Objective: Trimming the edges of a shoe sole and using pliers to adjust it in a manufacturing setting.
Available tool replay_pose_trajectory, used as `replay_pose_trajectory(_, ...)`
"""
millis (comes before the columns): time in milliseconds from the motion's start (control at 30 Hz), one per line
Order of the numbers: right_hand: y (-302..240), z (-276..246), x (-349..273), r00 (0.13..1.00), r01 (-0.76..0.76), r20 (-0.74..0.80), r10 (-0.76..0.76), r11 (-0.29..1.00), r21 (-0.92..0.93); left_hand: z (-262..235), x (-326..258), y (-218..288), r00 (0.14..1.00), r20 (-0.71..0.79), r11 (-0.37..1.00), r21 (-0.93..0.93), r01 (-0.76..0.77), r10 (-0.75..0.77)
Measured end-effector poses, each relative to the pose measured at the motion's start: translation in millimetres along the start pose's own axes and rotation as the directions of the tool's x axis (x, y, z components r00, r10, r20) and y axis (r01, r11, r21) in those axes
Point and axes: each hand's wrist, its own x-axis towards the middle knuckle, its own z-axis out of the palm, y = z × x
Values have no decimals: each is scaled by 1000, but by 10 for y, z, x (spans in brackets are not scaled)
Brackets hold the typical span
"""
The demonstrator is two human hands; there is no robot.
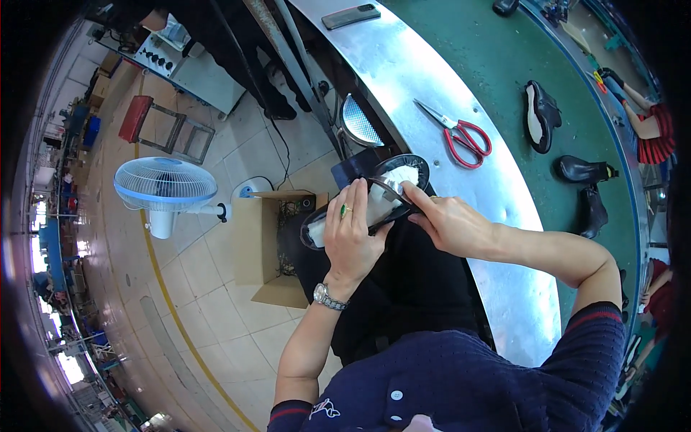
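A black shoe with a whitish underside (410, 175) lies sole-up across my lap. My left hand (350, 234), wearing a green ring and a wristwatch, lies over its middle and grips it with fingers close together. My right hand (450, 223) is closed at the shoe's right edge, thumb and fingers pinching a dark rim there. Whether that rim is the shoe's own edge or a separate strip, I cannot tell. Red-handled scissors (461, 135) lie with blades apart on the metal bench (515, 288), beyond my right hand.
A phone (350, 16) rests at the bench's far end. Black shoes (541, 117) sit on the green surface at right. On the left are an open cardboard box (252, 241), a fan (165, 191) and a red-topped stool (135, 119). Another person (234, 50) stands far left; others are at far right.
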Motion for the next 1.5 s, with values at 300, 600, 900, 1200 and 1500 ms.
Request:
replay_pose_trajectory(300, -149, -163, -17, 997, 68, 71, -32, 804, -590, 56, -49, -92, 985, -34, 973, 168, -159, 167)
replay_pose_trajectory(600, -324, -541, 434, 979, -17, -199, 34, 996, 88, 135, -64, -158, 975, -12, 947, 243, -211, 221)
replay_pose_trajectory(900, -216, -401, 454, 986, -87, -114, 120, 961, 261, 111, -16, -132, 981, -51, 952, 255, -170, 188)
replay_pose_trajectory(1200, -35, -194, 447, 992, -76, -112, 62, 989, -124, 148, -5, -102, 988, -43, 958, 252, -136, 152)
replay_pose_trajectory(1500, -227, -195, 455, 978, -106, -187, 93, 993, -59, 173, -24, -95, 989, -78, 972, 208, -110, 128)
